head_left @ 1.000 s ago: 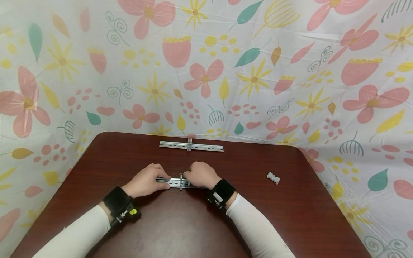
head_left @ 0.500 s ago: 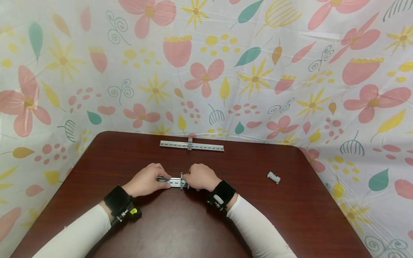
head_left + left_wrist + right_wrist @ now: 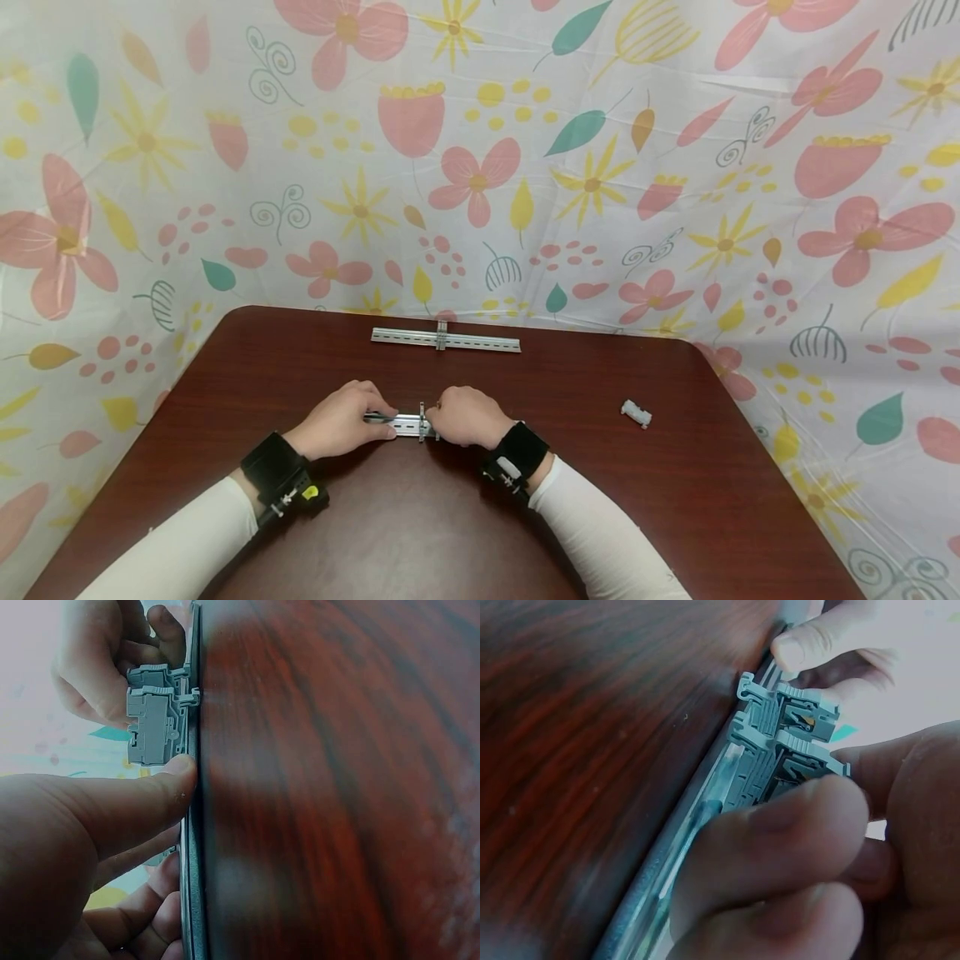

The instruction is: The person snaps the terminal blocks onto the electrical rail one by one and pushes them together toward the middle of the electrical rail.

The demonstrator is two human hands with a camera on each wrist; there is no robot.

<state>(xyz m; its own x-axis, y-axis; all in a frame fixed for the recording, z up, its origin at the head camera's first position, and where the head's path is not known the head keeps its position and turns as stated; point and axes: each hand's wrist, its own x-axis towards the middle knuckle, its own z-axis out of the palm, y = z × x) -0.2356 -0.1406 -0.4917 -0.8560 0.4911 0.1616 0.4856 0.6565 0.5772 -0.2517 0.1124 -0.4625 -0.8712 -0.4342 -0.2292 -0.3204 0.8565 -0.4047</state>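
Observation:
In the head view a slotted metal DIN rail (image 3: 407,425) lies in front of me on the table. My left hand (image 3: 339,421) pinches its left part, the thumb along the near edge and fingers behind. Two grey terminal blocks stand side by side on the rail: the farther block (image 3: 806,712) and the nearer block (image 3: 756,769) in the right wrist view. My right hand (image 3: 468,415) pinches the nearer one between curled fingers and thumb, partly covering it. The left wrist view shows a block (image 3: 154,727) just beyond my left thumb. The right hand hides the rail's right part.
Behind my hands lies a second rail (image 3: 480,342) with grey pieces (image 3: 441,335) clipped near its middle. A loose light-grey block (image 3: 637,413) lies to the right on the brown table (image 3: 397,517). A flower-patterned cloth (image 3: 480,267) hangs behind the table.
The right fingers have closed in slightly to the left, and the second block now shows close beside the first. The rail's right end has gone out of sight. The left hand stays put.

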